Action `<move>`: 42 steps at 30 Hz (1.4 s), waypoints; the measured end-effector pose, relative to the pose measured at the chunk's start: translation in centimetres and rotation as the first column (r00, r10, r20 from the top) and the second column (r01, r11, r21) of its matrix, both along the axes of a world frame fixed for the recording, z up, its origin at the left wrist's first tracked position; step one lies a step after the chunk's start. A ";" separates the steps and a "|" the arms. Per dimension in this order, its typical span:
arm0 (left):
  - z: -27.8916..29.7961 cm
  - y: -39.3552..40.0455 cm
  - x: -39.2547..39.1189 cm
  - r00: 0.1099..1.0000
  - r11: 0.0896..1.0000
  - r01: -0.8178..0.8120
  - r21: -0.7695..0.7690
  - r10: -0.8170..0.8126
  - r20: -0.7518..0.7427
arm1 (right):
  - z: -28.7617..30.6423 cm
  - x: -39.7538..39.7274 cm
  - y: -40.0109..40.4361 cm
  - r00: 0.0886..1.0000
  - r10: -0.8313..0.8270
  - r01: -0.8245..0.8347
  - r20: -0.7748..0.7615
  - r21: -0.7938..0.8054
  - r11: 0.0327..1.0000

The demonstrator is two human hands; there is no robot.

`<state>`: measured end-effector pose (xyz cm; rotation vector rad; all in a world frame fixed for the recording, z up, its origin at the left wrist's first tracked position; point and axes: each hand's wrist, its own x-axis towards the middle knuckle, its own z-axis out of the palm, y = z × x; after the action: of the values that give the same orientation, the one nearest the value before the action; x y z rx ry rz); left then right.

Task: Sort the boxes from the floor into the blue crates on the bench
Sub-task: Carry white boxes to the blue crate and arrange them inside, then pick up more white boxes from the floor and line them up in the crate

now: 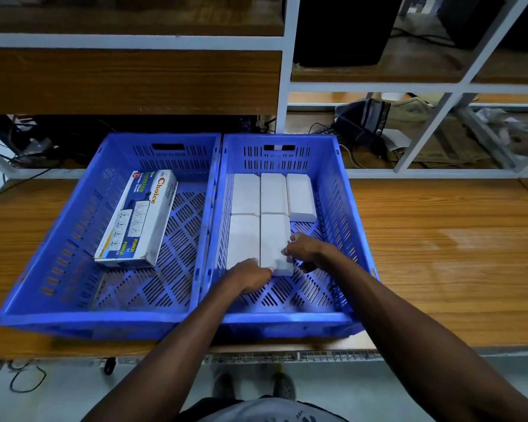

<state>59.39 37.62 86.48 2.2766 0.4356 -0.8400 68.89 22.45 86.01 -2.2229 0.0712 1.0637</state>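
Both bare forearms are extended forward and converge, the left hand (250, 277) held knuckles-up with fingers curled under, the right hand (304, 249) turned inward with fingertips bent and pinched together.

- Left hand (250, 277) and right hand (302, 249): bare, with no gloves, rings or watch visible.
- Forearms: bare along their whole visible length; no sleeves reach into view.
- Torso: light grey garment (256, 412) with a darker printed pattern, bordered by dark fabric.
- Feet: dark, speckled shoes (284, 386) on the floor.
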 end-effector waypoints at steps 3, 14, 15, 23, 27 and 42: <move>0.3 0.7 -0.2 0.987 0.996 -0.075 -0.046 0.081 0.139 | 0.8 -0.2 -0.8 0.997 0.042 -0.043 0.068 0.016 0.999; 4.3 -0.2 -3.5 0.691 0.800 -0.179 -0.573 0.517 0.505 | 4.6 -5.7 -4.4 0.870 -0.237 0.053 0.432 0.397 0.916; 4.7 -0.8 -3.9 0.682 0.776 -0.153 -0.612 0.531 0.502 | 5.2 -6.9 -4.7 0.845 -0.309 0.088 0.436 0.456 0.886; 7.7 -4.2 -7.8 0.822 0.594 0.146 -0.791 0.372 0.431 | 9.4 -19.9 -6.3 0.448 -0.842 0.428 0.301 0.755 0.497; 6.7 -6.4 -12.0 0.888 0.513 0.345 -0.786 0.093 0.451 | 8.4 -29.2 -6.2 0.147 -0.965 0.604 0.217 0.753 0.261; -2.3 -11.9 -31.7 0.498 0.301 0.663 -0.685 -0.861 0.104 | -3.1 -61.1 -0.3 -0.532 -0.843 0.794 0.082 0.396 -0.462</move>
<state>27.72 25.71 84.14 1.5555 -0.8901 -1.5196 7.76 22.19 82.87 -1.0446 1.5236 -0.5955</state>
